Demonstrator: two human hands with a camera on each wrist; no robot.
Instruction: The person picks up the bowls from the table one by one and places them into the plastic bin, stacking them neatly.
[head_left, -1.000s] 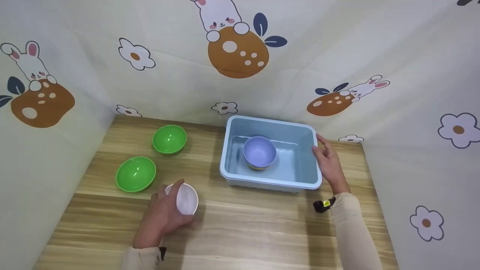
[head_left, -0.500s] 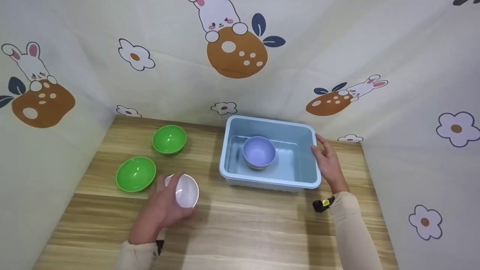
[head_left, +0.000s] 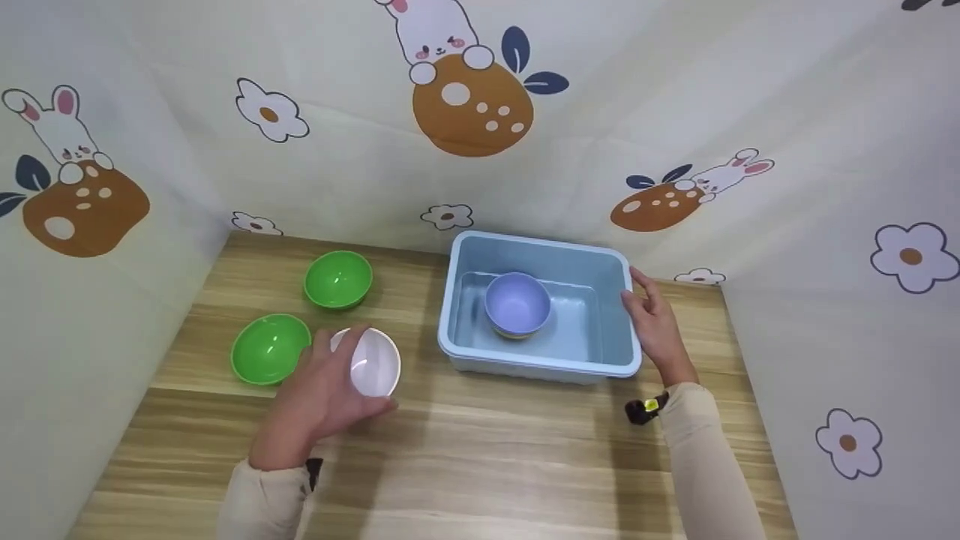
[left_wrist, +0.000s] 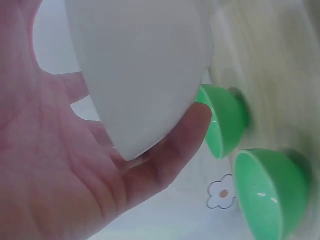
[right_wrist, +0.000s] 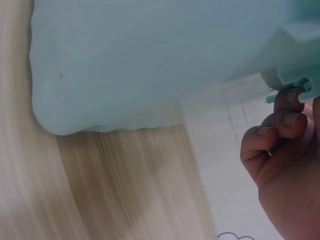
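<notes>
My left hand grips a white bowl by its rim, thumb on the near side and fingers across the far side. In the left wrist view the white bowl hangs above the table, with fingers curled round it. On the right, my right hand holds the right rim of a light blue plastic bin. The right wrist view shows curled fingers under the bin's lip. Inside the bin sits a purple bowl, stacked on something yellow that is mostly hidden.
Two green bowls stand at the left of the wooden table: a farther green bowl and a nearer green bowl, close to my left hand. Patterned cloth walls border the table at the back and both sides.
My left hand has carried the white bowl up and slightly away from me, toward the back of the table. The right hand and the bin have stayed in place.
</notes>
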